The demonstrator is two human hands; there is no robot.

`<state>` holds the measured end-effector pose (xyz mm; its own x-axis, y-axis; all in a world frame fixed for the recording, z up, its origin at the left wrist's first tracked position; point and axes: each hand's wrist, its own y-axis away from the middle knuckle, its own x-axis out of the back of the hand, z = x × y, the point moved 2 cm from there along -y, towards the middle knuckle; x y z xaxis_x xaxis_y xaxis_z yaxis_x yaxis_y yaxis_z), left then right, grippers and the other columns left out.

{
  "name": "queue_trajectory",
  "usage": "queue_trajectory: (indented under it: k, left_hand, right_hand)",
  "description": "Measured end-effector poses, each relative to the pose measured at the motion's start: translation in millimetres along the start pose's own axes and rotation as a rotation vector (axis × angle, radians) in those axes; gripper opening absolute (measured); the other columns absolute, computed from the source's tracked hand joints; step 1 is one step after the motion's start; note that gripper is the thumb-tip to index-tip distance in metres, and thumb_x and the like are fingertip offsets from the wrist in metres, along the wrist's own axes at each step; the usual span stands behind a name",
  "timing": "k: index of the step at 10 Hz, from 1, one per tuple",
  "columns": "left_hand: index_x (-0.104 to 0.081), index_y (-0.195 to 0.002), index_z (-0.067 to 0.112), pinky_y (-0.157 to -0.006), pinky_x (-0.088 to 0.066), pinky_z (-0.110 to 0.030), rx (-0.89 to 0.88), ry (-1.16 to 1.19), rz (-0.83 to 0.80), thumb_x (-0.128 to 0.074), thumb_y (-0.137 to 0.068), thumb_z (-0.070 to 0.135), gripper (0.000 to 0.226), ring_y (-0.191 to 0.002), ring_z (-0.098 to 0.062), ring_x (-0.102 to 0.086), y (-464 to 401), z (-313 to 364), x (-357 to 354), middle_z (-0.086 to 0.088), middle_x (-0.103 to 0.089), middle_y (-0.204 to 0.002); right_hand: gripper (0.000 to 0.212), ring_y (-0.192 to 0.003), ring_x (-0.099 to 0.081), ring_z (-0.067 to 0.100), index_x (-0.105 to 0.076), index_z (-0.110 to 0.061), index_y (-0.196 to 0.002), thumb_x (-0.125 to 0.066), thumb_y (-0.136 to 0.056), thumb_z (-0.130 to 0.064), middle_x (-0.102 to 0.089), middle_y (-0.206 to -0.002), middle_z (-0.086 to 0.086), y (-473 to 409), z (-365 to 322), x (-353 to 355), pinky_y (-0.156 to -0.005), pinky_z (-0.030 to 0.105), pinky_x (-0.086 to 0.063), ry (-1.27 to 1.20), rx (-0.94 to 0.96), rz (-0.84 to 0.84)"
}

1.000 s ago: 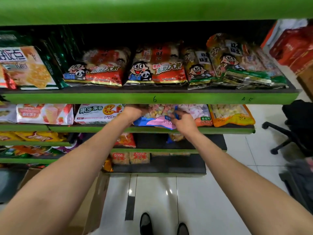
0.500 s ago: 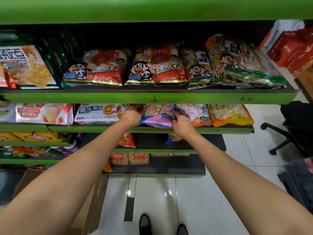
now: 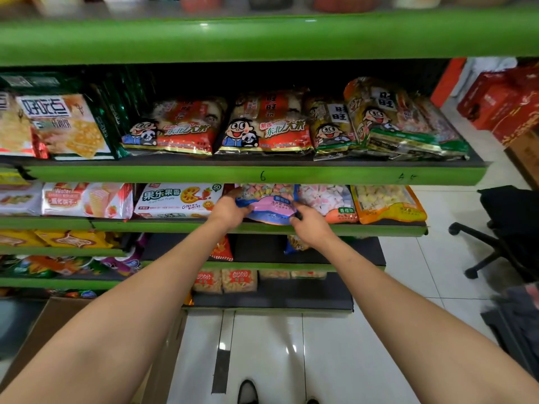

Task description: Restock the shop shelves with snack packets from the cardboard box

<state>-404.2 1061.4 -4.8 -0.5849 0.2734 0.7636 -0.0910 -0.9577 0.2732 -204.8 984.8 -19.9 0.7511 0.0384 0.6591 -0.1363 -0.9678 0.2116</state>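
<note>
Left hand [image 3: 229, 211] and right hand [image 3: 306, 225] each grip the blue-pink packet [image 3: 267, 207] by a lower corner, apparently seating it squarely left of the orange-trimmed packet [image 3: 328, 201].

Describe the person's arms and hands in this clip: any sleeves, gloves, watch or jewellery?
Both forearms are bare along all that shows, with no sleeve edge in view. The left hand and right hand wear no gloves, and no watch, bracelet or ring shows on either. Nails and fine marks are too small to tell. Dark shoes show at the bottom edge.
</note>
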Motion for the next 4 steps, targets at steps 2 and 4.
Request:
queue_trajectory:
  k: [2,4]
  left_hand:
    - [-0.044,-0.145,0.013,-0.095,-0.05,-0.034,-0.024,0.198,0.021,-0.07,-0.091,0.024,0.061,-0.109,-0.026,-0.06,29.1,-10.8,4.9,-0.009,-0.059,-0.133]
    - [-0.066,-0.116,0.013,-0.072,-0.047,-0.024,-0.028,0.379,0.094,-0.071,-0.09,0.018,0.027,-0.095,-0.021,-0.061,85.9,-26.5,19.9,-0.007,-0.066,-0.107]
  right_hand:
    - [0.052,-0.14,-0.038,0.023,-0.042,-0.015,-0.147,-0.056,-0.097,-0.015,-0.04,-0.153,0.006,30.6,11.9,8.5,-0.117,0.033,-0.03,-0.082,0.012,-0.018]
    - [0.032,-0.102,-0.064,0.016,-0.063,-0.019,-0.126,-0.06,-0.095,-0.016,-0.066,-0.123,0.0,67.9,26.7,32.5,-0.083,0.02,-0.043,-0.169,0.067,0.065]
